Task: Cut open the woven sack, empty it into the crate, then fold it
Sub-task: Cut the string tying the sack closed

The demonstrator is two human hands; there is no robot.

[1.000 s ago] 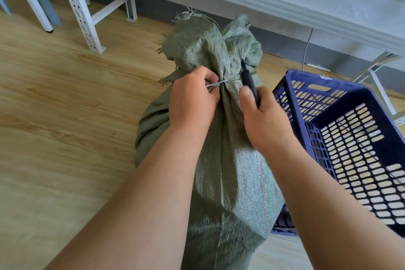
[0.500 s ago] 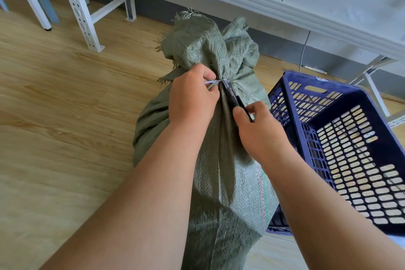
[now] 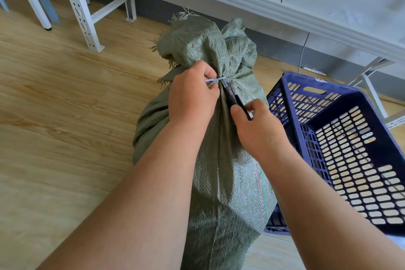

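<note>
While the left hand [image 3: 192, 96] keeps its grip pinched on the white tie [image 3: 215, 80] at the neck of the green woven sack [image 3: 221, 155] standing on the wooden floor [image 3: 65, 116], the right hand [image 3: 260, 131] grips a dark cutter [image 3: 232, 94], whose tip has now slid up to the tie. Just right, touching the sack, stands the blue crate [image 3: 341, 138].

Cutting the tie on the green sack [image 3: 219, 160]

The left hand [image 3: 192, 98] pinches the white tie [image 3: 215, 80]; the right hand [image 3: 258, 131] holds a black cutter [image 3: 233, 98] against it.
</note>
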